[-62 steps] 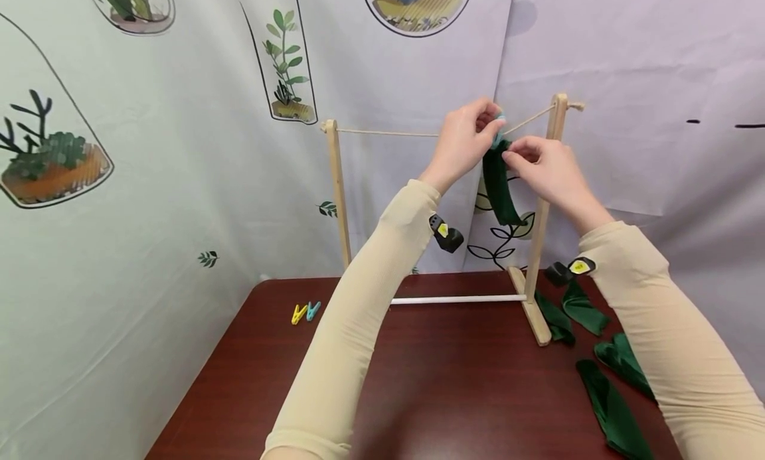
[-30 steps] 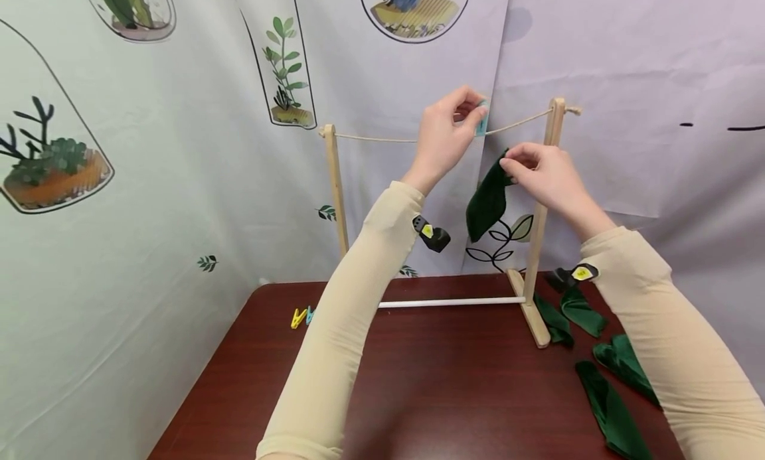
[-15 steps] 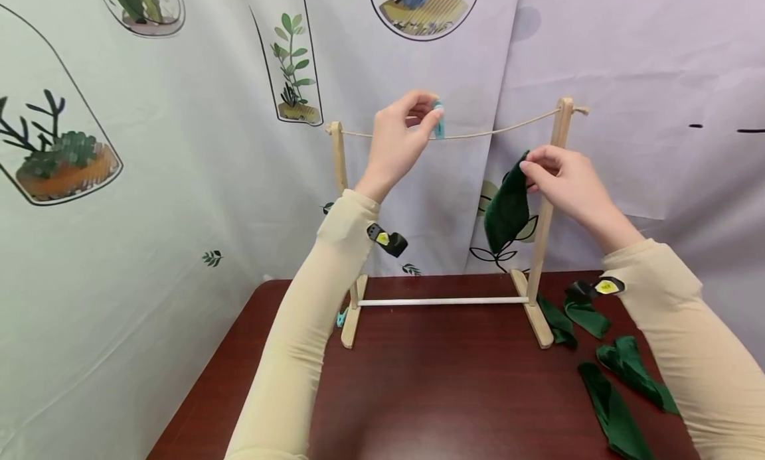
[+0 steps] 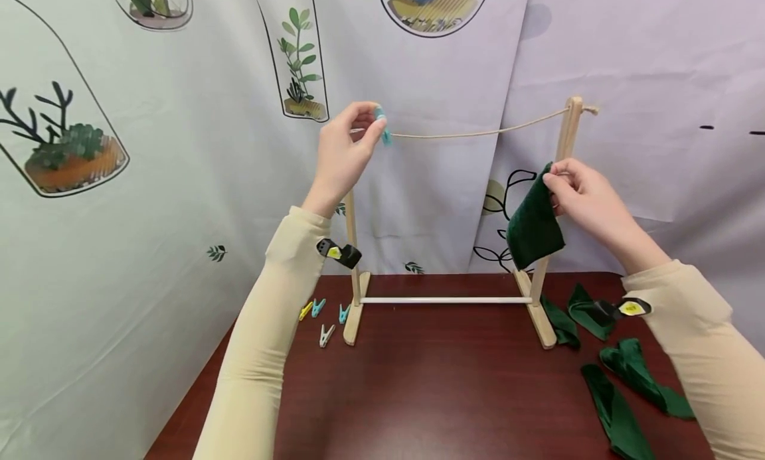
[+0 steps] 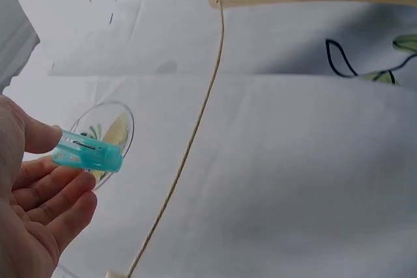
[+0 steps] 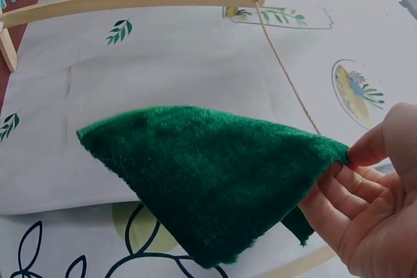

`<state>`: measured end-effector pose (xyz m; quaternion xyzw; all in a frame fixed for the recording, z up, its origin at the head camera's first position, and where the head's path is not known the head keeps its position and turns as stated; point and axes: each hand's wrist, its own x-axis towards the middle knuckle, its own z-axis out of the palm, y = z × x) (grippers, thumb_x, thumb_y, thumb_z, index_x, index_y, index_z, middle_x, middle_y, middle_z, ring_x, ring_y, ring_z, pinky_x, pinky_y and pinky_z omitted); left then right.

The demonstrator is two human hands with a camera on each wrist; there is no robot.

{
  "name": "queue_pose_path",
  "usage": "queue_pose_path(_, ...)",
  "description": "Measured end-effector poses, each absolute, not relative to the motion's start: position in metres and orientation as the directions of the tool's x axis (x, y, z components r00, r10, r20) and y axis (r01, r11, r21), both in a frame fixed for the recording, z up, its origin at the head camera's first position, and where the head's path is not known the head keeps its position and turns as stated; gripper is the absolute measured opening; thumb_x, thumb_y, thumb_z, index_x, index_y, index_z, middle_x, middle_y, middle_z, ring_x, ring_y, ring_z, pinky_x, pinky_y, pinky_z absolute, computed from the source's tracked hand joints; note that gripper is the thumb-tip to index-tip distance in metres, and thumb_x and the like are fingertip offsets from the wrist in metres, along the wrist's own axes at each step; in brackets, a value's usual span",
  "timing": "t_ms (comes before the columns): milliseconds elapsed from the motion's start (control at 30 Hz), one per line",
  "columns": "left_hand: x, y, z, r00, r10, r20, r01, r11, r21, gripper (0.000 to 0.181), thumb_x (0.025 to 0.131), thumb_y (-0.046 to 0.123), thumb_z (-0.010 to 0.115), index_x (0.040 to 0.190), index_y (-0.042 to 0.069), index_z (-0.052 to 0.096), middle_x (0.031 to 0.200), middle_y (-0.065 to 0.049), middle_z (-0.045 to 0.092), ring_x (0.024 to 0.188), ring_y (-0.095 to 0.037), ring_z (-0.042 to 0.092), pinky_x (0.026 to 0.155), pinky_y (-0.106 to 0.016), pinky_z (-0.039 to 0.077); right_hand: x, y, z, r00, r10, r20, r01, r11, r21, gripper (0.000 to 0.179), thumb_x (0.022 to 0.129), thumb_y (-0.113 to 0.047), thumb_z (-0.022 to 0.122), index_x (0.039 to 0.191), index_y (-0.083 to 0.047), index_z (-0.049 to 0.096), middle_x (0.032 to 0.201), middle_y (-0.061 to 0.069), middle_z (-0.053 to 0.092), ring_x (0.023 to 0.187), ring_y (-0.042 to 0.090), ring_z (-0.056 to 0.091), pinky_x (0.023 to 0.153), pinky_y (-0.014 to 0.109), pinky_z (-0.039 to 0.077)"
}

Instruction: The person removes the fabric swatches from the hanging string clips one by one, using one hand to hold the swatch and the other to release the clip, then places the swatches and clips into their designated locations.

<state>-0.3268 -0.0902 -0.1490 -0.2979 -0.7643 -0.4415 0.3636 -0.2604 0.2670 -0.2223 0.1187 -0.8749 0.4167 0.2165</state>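
Observation:
My left hand [image 4: 349,151] pinches a light-blue clothespin [image 5: 90,152] between thumb and fingers, near the left end of the rope [image 4: 460,136]. In the left wrist view the clothespin is apart from the rope. On the right, my right hand [image 4: 588,191] pinches a green velvety cloth [image 4: 534,224] by its top corner, and the rest hangs down in front of the rack's right post. The right wrist view shows the cloth [image 6: 208,180] spread below the fingers. The rope runs between two wooden posts, knotted at the right post [image 4: 569,131] and sagging a little.
Several clothespins lie by the rack's left foot [image 4: 352,324], among them a white clothespin [image 4: 326,336] and a yellow clothespin [image 4: 306,310]. More green cloths [image 4: 615,407] lie on the dark red table [image 4: 448,380] at right. A white rod [image 4: 445,301] joins the rack's feet.
My left hand, with the clothespin, has moved left along the rope, away from the cloth. My right hand keeps the cloth and has shifted slightly right and down.

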Motion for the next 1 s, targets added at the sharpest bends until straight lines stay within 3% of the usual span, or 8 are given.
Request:
queue_pose_path(67, -0.325, -0.099, -0.153, -0.563, 0.133, 0.816, 0.773, 0.434, 0.463, 0.024, 0.100, 0.018, 0.065, 0.119, 0.004, 0.068, 0.108, -0.006, 0.069, 0.101, -0.012, 0.065, 0.092, -0.024, 0.052, -0.258, 0.270, -0.224, -0.876, -0.026, 0.481, -0.390, 0.626, -0.675, 0.039, 0.107, -0.034, 0.045, 0.124, 0.000, 0.050, 0.100, 0.011, 0.061, 0.077, 0.006, 0.058, 0.065, 0.018, 0.052)
queue_pose_path(267, -0.321, -0.125, -0.166, -0.568, 0.149, 0.809, 0.751, 0.495, 0.436, 0.027, 0.099, 0.020, 0.066, 0.120, 0.003, 0.067, 0.108, -0.008, 0.068, 0.103, -0.015, 0.065, 0.094, -0.028, 0.053, -0.250, 0.281, -0.229, -0.874, -0.035, 0.484, -0.397, 0.624, -0.673, 0.037, 0.107, -0.033, 0.047, 0.125, -0.001, 0.051, 0.095, -0.016, 0.061, 0.078, 0.004, 0.060, 0.066, 0.017, 0.052)
queue_pose_path(533, -0.319, -0.160, -0.183, -0.618, 0.123, 0.776, 0.680, 0.579, 0.450, 0.033, 0.099, 0.025, 0.066, 0.125, 0.003, 0.066, 0.111, -0.011, 0.069, 0.107, -0.021, 0.065, 0.096, -0.037, 0.053, -0.242, 0.296, -0.241, -0.878, -0.090, 0.471, -0.416, 0.631, -0.655, 0.034, 0.108, -0.026, 0.046, 0.127, 0.002, 0.046, 0.093, -0.023, 0.061, 0.079, 0.000, 0.061, 0.065, 0.018, 0.053)
queue_pose_path(633, -0.317, -0.171, -0.190, -0.640, 0.100, 0.762, 0.652, 0.596, 0.469, 0.035, 0.100, 0.027, 0.066, 0.126, 0.003, 0.066, 0.112, -0.012, 0.068, 0.107, -0.022, 0.064, 0.097, -0.039, 0.053, -0.238, 0.301, -0.247, -0.867, -0.122, 0.484, -0.438, 0.650, -0.621, 0.033, 0.109, -0.022, 0.045, 0.129, 0.004, 0.044, 0.083, -0.013, 0.058, 0.066, 0.003, 0.055, 0.055, 0.020, 0.044)
queue_pose_path(767, -0.315, -0.184, -0.200, -0.656, 0.086, 0.750, 0.630, 0.610, 0.481, 0.037, 0.100, 0.027, 0.066, 0.126, 0.002, 0.065, 0.112, -0.013, 0.068, 0.107, -0.024, 0.064, 0.097, -0.042, 0.052, -0.232, 0.306, -0.256, -0.857, -0.123, 0.500, -0.440, 0.678, -0.588, 0.032, 0.109, -0.021, 0.044, 0.128, 0.004, 0.045, 0.072, 0.005, 0.043, 0.054, 0.016, 0.037, 0.049, 0.032, 0.030)
queue_pose_path(1000, -0.311, -0.201, -0.220, -0.694, 0.088, 0.715, 0.593, 0.634, 0.497, 0.039, 0.100, 0.029, 0.064, 0.128, 0.002, 0.064, 0.112, -0.015, 0.067, 0.109, -0.027, 0.063, 0.098, -0.046, 0.051, -0.222, 0.313, -0.274, -0.881, -0.075, 0.468, -0.376, 0.711, -0.594, 0.038, 0.109, -0.028, 0.044, 0.132, 0.001, 0.045, 0.091, 0.009, 0.051, 0.059, 0.020, 0.037, 0.052, 0.033, 0.032)
